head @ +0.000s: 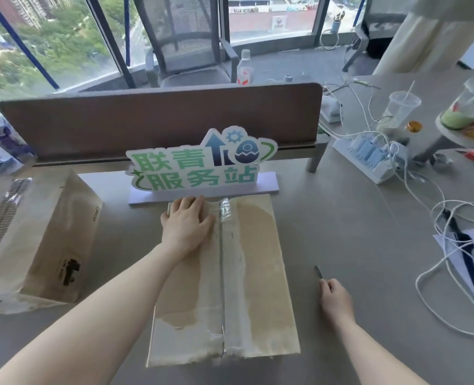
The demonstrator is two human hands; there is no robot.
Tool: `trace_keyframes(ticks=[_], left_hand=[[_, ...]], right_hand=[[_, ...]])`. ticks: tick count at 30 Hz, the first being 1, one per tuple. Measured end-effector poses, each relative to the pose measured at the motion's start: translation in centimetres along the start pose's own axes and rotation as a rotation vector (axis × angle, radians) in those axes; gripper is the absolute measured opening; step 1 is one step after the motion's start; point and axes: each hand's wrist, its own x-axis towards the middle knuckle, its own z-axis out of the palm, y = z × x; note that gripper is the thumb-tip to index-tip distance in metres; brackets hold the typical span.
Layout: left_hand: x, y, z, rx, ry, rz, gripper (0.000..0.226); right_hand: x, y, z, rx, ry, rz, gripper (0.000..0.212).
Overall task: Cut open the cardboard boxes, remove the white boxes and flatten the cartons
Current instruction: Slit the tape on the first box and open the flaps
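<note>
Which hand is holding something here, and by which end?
The right hand holds a small cutter by its near end. The left hand only presses flat on the cardboard box.

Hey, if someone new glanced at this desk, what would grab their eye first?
Probably the green and white cut-out sign standing mid-desk against the brown divider panel. Just in front lies the taped brown cardboard box, the left hand flat on its far end. Right of it, the right hand holds a small blade.
</note>
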Motion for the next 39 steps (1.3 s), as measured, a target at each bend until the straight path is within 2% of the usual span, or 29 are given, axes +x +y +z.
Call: trace_keyframes(ticks=[4,11,13,15,17,19,21,24,26,32,39], left_hand=[[0.3,0.0,0.3,-0.015,0.002,-0.015,0.051],[0.4,-0.2,0.0,-0.078,0.004,-0.017,0.043],[0.5,-0.1,-0.2,-0.099,-0.003,-0.024,0.042],[0.7,0.0,-0.4,-0.131,-0.010,-0.036,0.040],[1.1,0.0,-0.7,-0.168,-0.017,-0.051,0.037],[1.4,0.1,-0.8,-0.202,-0.020,-0.064,0.034],[1.5,0.1,-0.8,-0.221,-0.017,-0.070,0.033],[1.8,0.0,-0.8,-0.244,0.003,-0.090,0.033],[2.0,0.1,-0.7,-0.260,0.019,-0.110,0.030],[2.6,0.2,-0.6,-0.296,0.056,-0.153,0.024],[3.0,0.4,-0.4,-0.346,0.077,-0.159,0.019]], right_hand=[[0.0,-0.7,1.0,-0.135,0.057,-0.002,0.048],[-1.3,-2.0,0.7,-0.541,0.069,-0.064,0.038],[-1.2,-3.5,0.3,-0.536,0.162,-0.111,0.035],[-1.2,-6.7,0.0,-0.262,0.277,-0.279,0.024],[-1.9,-11.7,-0.2,-0.033,0.315,-0.550,0.019],[-3.1,-17.0,0.2,-0.049,0.245,-0.809,0.029],[-3.8,-20.9,1.5,-0.239,0.088,-0.945,0.040],[-3.2,-24.1,3.5,-0.564,-0.046,-0.906,0.047],[-2.6,-25.0,4.5,-0.619,-0.041,-0.869,0.042],[-2.3,-25.2,5.3,-0.359,0.013,-0.894,0.016],[-1.6,-25.4,5.6,-0.260,0.015,-0.903,0.015]])
